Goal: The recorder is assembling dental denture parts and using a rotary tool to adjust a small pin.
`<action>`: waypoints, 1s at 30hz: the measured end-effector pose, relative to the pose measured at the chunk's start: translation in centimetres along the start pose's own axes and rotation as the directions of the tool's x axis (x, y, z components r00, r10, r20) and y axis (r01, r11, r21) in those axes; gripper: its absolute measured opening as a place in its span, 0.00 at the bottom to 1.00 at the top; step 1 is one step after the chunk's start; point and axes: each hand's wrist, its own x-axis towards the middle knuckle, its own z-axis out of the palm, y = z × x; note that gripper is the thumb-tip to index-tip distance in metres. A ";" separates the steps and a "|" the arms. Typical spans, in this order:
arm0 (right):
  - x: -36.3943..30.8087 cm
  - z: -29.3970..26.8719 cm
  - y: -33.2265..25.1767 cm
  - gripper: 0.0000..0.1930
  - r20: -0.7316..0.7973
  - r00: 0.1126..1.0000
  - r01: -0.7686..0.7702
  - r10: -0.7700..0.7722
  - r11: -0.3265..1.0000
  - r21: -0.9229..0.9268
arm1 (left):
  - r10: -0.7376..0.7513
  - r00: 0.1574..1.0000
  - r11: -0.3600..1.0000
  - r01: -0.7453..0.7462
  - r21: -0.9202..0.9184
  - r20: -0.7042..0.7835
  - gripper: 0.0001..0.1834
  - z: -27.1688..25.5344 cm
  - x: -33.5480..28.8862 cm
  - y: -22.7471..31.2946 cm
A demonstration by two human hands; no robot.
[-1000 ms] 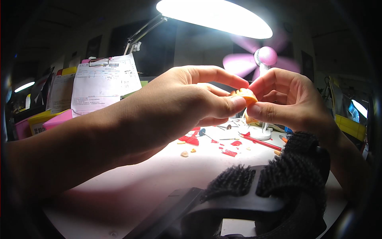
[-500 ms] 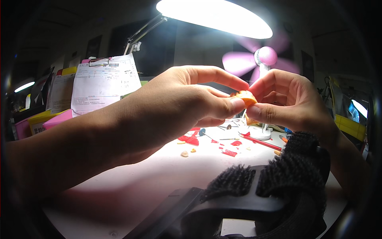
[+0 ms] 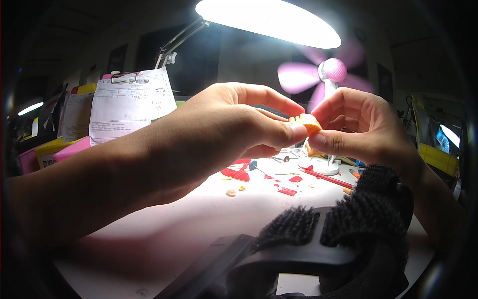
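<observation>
A small orange-yellow dental model [image 3: 310,121] with pale tooth-like bumps along its top is held up under the lamp. My left hand [image 3: 234,117] grips its left end, the thumb on the near side and the other fingers partly hidden behind. From the right, my right hand [image 3: 368,124] pinches the other end between thumb and index finger. Another yellowish piece [image 3: 312,151] shows just below the model. Beneath the hands, red broken scraps [image 3: 240,172], small pale crumbs [image 3: 231,192] and a blue-tipped rotary tool bit [image 3: 254,165] lie on the white table [image 3: 219,219].
A bright lamp [image 3: 269,22] hangs overhead. Beyond my right hand a pink fan [image 3: 332,70] stands on a white base. A red pencil [image 3: 326,177] lies by it. Clipped papers [image 3: 127,107] lean over bins at left. A black strapped device [image 3: 318,249] fills the near foreground.
My left index finger has drawn back slightly from my right fingertips, so more of the model's bumps show. The model has tilted a little; my right hand has barely moved.
</observation>
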 end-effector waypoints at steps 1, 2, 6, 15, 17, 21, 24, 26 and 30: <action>0.2 -0.3 -0.3 0.21 -0.001 1.000 -0.001 0.001 1.000 0.001 | -0.001 1.000 1.000 0.001 0.000 0.001 0.30 0.5 -0.2 0.2; 0.7 -0.7 -1.0 0.21 0.054 0.994 -0.096 0.093 0.993 0.065 | 0.008 0.999 1.000 -0.008 0.001 -0.054 0.29 1.2 -0.5 0.3; 1.2 -0.6 -1.5 0.21 0.129 0.972 -0.212 0.199 0.972 0.099 | -0.029 0.994 0.989 0.044 -0.142 0.105 0.25 -1.3 -0.3 0.0; 0.8 -0.3 -1.4 0.19 0.190 0.968 -0.195 0.164 0.968 0.158 | -0.172 0.982 0.976 0.181 -0.118 0.082 0.16 -0.7 0.0 -0.2; 0.8 -0.5 -2.2 0.19 0.237 0.939 -0.300 0.249 0.930 0.213 | -0.176 0.980 0.982 0.182 -0.058 0.092 0.15 -0.9 -0.1 0.0; 0.7 -0.6 -1.6 0.13 0.339 0.893 -0.383 0.296 0.895 0.228 | -0.208 0.973 0.974 0.197 0.113 0.099 0.16 -1.0 -0.1 -0.1; 0.4 -0.2 -0.9 0.07 0.376 0.898 -0.324 0.229 0.922 0.213 | -0.170 0.974 0.971 0.141 0.191 0.148 0.16 -0.7 -0.1 -0.7; 0.2 -0.1 -0.6 0.06 0.442 0.867 -0.363 0.231 0.901 0.240 | -0.152 0.968 0.965 0.103 0.240 0.198 0.15 -0.8 0.0 -1.3; -0.1 0.5 -1.5 0.05 0.469 0.809 -0.458 0.354 0.880 0.124 | -0.174 0.948 0.972 0.122 0.200 0.268 0.14 -1.0 0.3 -2.8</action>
